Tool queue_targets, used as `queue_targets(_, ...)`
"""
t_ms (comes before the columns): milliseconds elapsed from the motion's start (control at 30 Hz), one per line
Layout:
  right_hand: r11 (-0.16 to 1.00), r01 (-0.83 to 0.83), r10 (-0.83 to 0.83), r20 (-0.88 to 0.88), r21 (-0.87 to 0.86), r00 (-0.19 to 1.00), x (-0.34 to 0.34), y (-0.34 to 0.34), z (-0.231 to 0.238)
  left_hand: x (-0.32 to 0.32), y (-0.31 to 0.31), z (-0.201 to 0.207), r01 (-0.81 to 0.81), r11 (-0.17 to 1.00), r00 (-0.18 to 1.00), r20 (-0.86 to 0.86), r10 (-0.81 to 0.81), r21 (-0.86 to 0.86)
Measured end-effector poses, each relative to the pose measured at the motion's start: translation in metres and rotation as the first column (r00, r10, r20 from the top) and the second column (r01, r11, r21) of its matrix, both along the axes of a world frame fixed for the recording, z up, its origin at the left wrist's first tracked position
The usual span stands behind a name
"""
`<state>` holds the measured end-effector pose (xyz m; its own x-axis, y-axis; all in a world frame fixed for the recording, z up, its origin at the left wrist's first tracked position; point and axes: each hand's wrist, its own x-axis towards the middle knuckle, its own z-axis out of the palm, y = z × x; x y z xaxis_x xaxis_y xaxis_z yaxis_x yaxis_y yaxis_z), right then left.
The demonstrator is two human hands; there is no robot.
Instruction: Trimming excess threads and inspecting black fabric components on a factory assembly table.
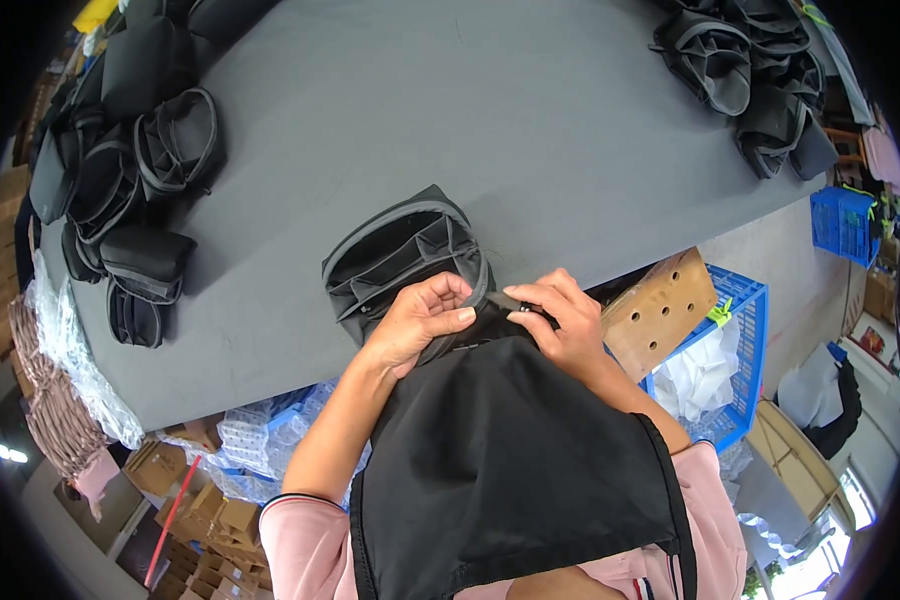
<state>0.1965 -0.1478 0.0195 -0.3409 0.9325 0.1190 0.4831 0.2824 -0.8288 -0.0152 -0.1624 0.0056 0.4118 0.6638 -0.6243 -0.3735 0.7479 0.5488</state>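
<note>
A black pouch (398,245) with grey-bound edges lies unzipped on the near part of the table, its inner divider pockets showing. My left hand (420,318) is closed on the pouch's near right rim, thumb and fingers pinching the grey edging. Just to its right, my right hand (562,312) pinches a small dark piece (510,301) with a shiny spot, right at that edging. What kind of thing this piece is, I cannot make out. My black apron (510,450) hides part of the pouch's near side.
Similar black pouches are heaped at the table's left (175,140) and far right (710,60). Beyond the near table edge stand a blue crate (758,340) with white wrapping and a holed cardboard piece (660,312). Bubble wrap (255,440) and cardboard boxes (210,515) lie below left.
</note>
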Motion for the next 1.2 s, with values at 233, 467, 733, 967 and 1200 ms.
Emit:
queue_targets(233,0.996,-0.047,0.045,0.029,0.082,0.999,-0.004,0.007,0.002,0.002,0.002,0.004,-0.015,1.0,1.0,0.001,0.015,-0.024)
queue_targets(467,1.0,0.003,-0.002,-0.066,0.008,0.998,-0.005,0.005,0.004,0.001,0.0,0.008,-0.05,0.999,0.999,0.02,0.05,-0.013)
queue_targets(733,0.579,-0.312,-0.369,-0.583,-0.753,0.724,-0.011,0.011,-0.008,0.025,0.01,0.051,0.026,0.999,0.943,-0.33,-0.032,-0.025)
queue_targets(967,0.75,-0.112,-0.303,-0.489,-0.652,0.818,0.006,-0.007,0.008,0.013,-0.007,0.05,-0.142,0.989,0.966,-0.222,0.131,-0.034)
queue_targets(1200,0.878,-0.032,-0.136,-0.312,-0.478,0.94,-0.004,0.004,0.024,0.018,-0.016,0.037,-0.174,0.985,0.953,-0.252,0.167,-0.005)
